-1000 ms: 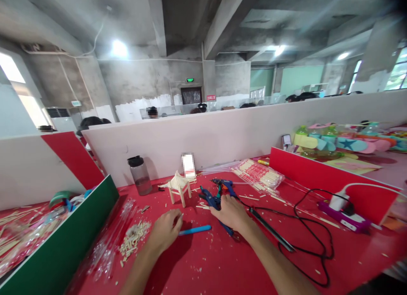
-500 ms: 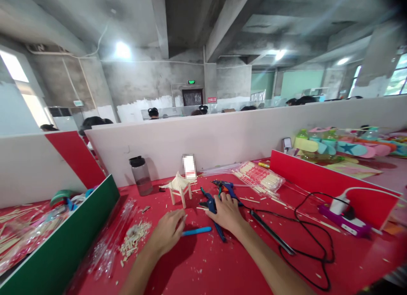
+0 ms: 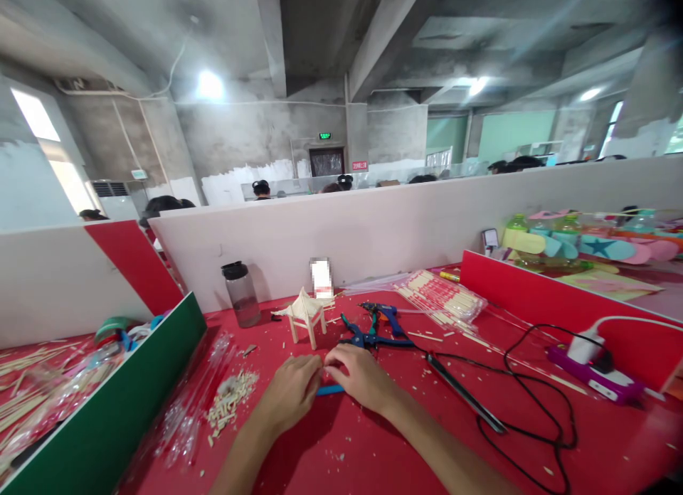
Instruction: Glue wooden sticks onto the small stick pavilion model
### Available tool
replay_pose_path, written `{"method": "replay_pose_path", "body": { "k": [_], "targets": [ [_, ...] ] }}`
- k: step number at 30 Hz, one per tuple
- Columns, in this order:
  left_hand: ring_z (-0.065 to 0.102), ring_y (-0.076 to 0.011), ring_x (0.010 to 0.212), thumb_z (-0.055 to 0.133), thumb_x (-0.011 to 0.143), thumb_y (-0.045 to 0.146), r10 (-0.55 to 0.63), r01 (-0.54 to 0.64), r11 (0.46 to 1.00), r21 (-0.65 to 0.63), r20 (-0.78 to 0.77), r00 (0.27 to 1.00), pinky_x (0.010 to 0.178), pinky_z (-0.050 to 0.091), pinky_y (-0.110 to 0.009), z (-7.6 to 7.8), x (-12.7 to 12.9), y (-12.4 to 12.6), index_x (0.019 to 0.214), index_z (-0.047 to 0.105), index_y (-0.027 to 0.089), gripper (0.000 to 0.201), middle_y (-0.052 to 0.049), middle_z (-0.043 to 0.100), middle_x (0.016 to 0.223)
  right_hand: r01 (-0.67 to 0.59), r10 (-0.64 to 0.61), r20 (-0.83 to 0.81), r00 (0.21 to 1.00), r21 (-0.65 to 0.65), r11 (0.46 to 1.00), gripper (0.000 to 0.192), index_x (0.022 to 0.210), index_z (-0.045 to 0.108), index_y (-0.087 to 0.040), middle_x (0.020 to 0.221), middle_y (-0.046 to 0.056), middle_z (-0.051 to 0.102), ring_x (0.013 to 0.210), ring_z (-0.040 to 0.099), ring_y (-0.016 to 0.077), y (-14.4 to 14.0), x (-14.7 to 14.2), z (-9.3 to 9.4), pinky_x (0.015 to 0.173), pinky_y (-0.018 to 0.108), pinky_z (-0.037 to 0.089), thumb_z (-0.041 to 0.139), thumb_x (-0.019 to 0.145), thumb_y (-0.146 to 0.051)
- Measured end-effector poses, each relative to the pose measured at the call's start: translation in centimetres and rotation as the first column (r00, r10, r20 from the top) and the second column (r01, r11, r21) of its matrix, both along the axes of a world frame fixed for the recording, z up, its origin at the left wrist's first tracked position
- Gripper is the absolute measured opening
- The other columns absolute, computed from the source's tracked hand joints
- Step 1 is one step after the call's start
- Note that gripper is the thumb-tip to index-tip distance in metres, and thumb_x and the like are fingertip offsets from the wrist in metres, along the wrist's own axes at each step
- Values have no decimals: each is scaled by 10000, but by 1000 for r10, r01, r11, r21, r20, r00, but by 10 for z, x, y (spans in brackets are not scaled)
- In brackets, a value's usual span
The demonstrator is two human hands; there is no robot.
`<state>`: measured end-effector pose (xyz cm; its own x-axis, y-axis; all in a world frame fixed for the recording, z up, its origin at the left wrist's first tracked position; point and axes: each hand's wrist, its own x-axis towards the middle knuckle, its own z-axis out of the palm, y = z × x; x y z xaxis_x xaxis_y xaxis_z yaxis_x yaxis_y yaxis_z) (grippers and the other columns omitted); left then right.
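Just in front of the small wooden stick model (image 3: 304,311), my left hand (image 3: 292,390) and my right hand (image 3: 363,378) meet with their fingertips together. The fingers of both are closed in a pinch; whatever lies between them is too small or hidden to name. Below the fingertips, a blue pen-like stick (image 3: 329,390) lies on the table, partly covered by the hands. Beyond my right hand, blue-handled pliers (image 3: 358,337) rest on the red surface. A blue glue gun (image 3: 388,317) lies behind them. The model stands upright on its legs under a peaked roof.
A dark bottle (image 3: 241,296) stands at the back left. Wood scraps (image 3: 233,401) and plastic wrappers (image 3: 184,402) lie left, beside a green divider (image 3: 117,395). On the right are packed sticks (image 3: 442,296), a black rod (image 3: 465,394), cables and a purple power strip (image 3: 597,376).
My right hand has let go of the pliers and moved left to meet my left hand. My left hand has shifted slightly right. The pliers now lie turned on the table.
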<state>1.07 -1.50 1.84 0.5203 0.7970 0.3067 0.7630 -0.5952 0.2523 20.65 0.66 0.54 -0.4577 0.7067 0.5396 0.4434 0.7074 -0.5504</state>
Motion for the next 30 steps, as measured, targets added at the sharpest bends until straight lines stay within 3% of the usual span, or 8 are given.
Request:
{"method": "replay_pose_path", "body": {
  "k": [6, 17, 30],
  "targets": [
    [634, -218, 845, 388, 1018, 284, 26, -27, 999, 46, 32, 999, 746, 443, -314, -1, 1, 0, 946, 577, 226, 211, -55, 700, 942, 19, -20, -53, 998, -18, 1000, 83, 866, 639, -208, 870, 11, 689, 835, 636, 167, 4, 0, -4, 758, 254, 451, 637, 908, -136],
    [647, -189, 836, 484, 985, 310, 70, -99, 992, 76, 310, 948, 765, 484, -290, -8, 5, 7, 918, 599, 228, 157, -29, 686, 882, 42, -48, -171, 984, -39, 998, 50, 880, 666, -208, 873, 17, 710, 821, 655, 168, 4, -1, -4, 766, 254, 471, 645, 912, -175],
    [659, -189, 873, 459, 987, 312, 29, -53, 998, 46, 423, 905, 799, 512, -295, -5, 6, 6, 1003, 627, 229, 187, -53, 706, 958, 45, -46, -213, 976, -10, 999, 46, 890, 690, -210, 869, 15, 721, 818, 663, 160, 5, 1, -4, 767, 249, 468, 658, 923, -206]
  ]
}}
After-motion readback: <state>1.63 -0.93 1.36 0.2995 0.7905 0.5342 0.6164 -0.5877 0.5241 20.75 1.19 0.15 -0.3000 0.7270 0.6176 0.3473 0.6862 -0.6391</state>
